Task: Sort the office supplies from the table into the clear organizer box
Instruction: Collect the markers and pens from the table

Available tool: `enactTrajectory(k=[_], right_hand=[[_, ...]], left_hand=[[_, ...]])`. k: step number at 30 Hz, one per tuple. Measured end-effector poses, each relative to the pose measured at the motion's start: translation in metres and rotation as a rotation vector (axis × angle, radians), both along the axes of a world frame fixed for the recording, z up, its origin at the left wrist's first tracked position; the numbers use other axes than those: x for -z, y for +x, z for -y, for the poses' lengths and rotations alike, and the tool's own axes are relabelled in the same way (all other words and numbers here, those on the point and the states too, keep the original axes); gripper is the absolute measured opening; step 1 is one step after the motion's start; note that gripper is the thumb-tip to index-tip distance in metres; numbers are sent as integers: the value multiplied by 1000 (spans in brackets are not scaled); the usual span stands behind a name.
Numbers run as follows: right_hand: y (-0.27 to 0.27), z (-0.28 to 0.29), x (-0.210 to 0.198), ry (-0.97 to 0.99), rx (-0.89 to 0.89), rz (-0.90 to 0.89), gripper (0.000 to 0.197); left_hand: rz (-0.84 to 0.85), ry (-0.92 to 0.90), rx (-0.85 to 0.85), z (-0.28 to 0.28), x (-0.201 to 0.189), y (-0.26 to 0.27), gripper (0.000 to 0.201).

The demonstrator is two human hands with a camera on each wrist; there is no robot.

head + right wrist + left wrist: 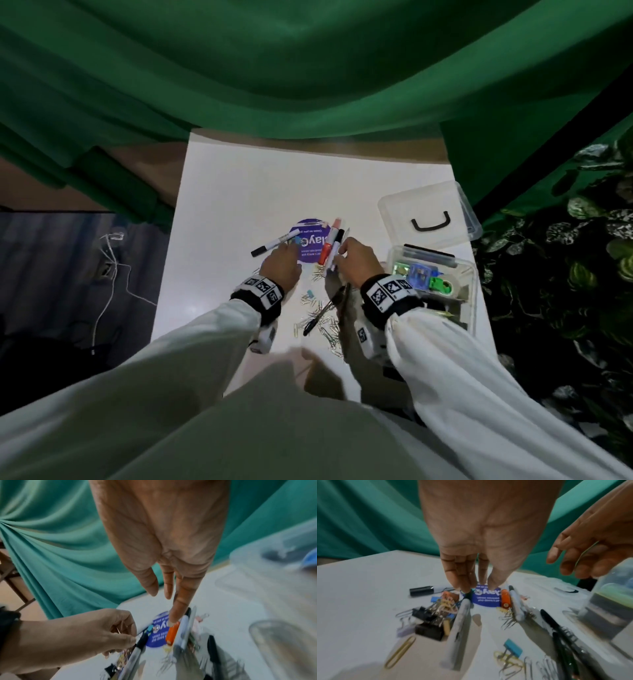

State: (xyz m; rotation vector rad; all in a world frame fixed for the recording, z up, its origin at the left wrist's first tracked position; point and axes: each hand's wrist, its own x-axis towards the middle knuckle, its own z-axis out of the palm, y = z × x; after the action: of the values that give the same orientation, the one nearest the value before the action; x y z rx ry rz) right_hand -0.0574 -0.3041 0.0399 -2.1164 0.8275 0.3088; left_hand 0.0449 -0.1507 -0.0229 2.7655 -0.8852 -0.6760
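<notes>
Markers, pens, paper clips and binder clips are all light, rigid small stuff. The round marker barrels would likely roll, so I'd grip mid-barrel across the width; thin wire clips lie flat on the table (pixel 239 192), so they probably need a fingertip pinch or a scrape-up.

Left hand (pixel 281 263) is over the purple round card (pixel 310 243), fingers pointing down and bunched together; the left wrist view shows its fingertips (pixel 464 586) closing on a small clip-like item at the card's near-left edge. Exact item is blurred, and whether it is gripped yet I cannot tell. White marker with black cap (pixel 274 245) lies just to the left of that hand, near its fingertips.

Right hand (pixel 356 262) has fingers extended and loosely spread; one fingertip (pixel 173 620) touches the top end of the orange marker (pixel 172 634), nothing curled round it. A white marker (pixel 334 250) lies alongside the orange one, on its right.

Black pen (pixel 323 310) and scattered paper clips (pixel 325 329) sit below the right wrist, back toward the person. Clear organizer box (pixel 467 298) is just right of the right wrist, already partly filled; its lid (pixel 428 212) lies beyond it.
</notes>
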Motion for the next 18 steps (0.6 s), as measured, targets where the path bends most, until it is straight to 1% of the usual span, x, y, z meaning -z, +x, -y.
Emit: enactTrajectory(k=[1,2,5,7,9,11,12,13,15,16,17,18], right_hand=[[6,-4,5,1,16,-26,24],[14,-8,11,-3,37,-48,26],[30,-16,33,-6,140,-100,32],[39,-20,44,-13,196,-148,41],[46,-21,51,-40,248,-203,47],[54,-20,58,-82,269,-223,50],[58,-19,63,-95,269,-225,53],[62,-18,65,-99,271,-228,56],[69,-17,72,-104,287,-239,62],[72,-16,74,-116,297,-243,61],[74,-17,76,-128,308,-246,59],[77,-17,77,-141,315,-244,55]], left_hand=[[-11,14,-32,-2,5,0,50],[-29,17,-67,-4,11,0,51],[-58,30,-136,-7,23,1,48],[-61,47,-106,-9,31,3,51],[-48,93,-35,-9,35,4,53],[-43,111,-11,-9,36,6,48],[-34,84,-15,-11,35,7,43],[-8,12,-21,-12,34,9,38],[9,-184,-32,-16,31,13,32],[-18,-281,-70,-17,26,17,32],[-58,-333,-111,-17,21,24,34],[-73,-343,-136,-15,17,33,33]])
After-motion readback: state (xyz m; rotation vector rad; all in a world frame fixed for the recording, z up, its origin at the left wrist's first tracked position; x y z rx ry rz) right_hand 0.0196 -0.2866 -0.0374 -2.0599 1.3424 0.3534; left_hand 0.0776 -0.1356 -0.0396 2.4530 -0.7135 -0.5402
